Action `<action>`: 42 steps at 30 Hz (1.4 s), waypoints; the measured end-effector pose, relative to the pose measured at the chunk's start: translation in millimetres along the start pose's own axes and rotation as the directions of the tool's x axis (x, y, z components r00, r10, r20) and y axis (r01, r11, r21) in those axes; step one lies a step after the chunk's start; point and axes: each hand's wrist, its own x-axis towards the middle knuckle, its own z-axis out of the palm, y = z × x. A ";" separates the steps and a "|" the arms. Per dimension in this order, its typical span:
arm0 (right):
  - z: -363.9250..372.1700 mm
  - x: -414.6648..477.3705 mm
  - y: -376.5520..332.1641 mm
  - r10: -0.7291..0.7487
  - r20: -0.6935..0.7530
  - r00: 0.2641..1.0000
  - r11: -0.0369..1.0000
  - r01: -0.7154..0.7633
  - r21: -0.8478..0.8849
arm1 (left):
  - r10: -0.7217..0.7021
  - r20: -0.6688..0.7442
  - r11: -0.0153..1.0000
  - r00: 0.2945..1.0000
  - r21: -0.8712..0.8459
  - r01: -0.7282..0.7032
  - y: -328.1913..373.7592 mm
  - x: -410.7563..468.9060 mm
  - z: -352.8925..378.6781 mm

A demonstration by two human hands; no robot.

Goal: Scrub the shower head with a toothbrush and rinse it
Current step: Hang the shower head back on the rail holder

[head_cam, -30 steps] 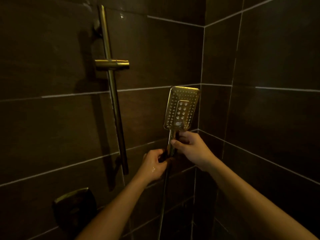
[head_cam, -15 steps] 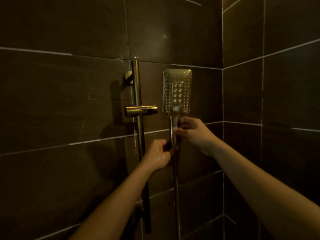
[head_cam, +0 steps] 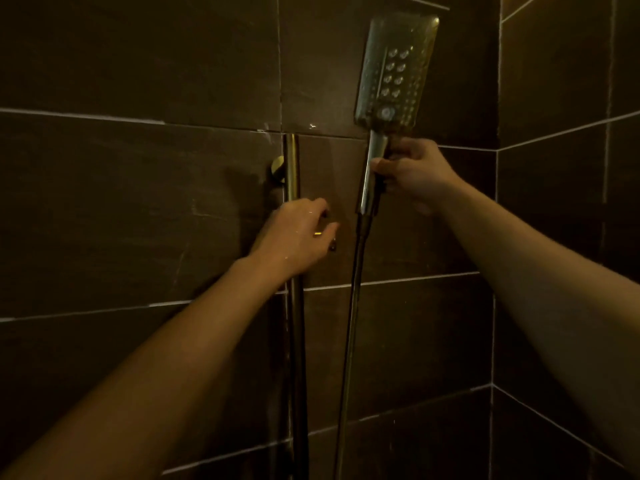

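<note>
A vertical brass-coloured metal slide rail (head_cam: 292, 168) is mounted on the dark brown tiled wall (head_cam: 138, 202) by a round bracket.

The left hand (head_cam: 298, 233) covers the rail's (head_cam: 292, 168) bracket.

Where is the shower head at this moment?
In the head view it is upper right of centre, the shower head held up by its handle in the right hand, right of the wall rail.

No legible text or markings anywhere.
</note>
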 end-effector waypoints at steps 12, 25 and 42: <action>27.0 42.4 -11.1 -0.080 0.212 0.974 0.995 0.064 0.078 | -0.201 0.130 0.922 0.971 0.361 0.142 -4.8 -36.4 0.7; 35.5 32.6 28.0 -0.041 0.293 0.955 0.994 0.010 0.106 | -0.199 0.131 0.925 0.971 0.352 0.142 -15.0 -32.3 1.7; 39.6 16.7 39.8 0.012 0.375 0.927 0.997 -0.041 0.071 | -0.242 0.135 0.917 0.961 0.354 0.182 -14.1 -31.5 2.8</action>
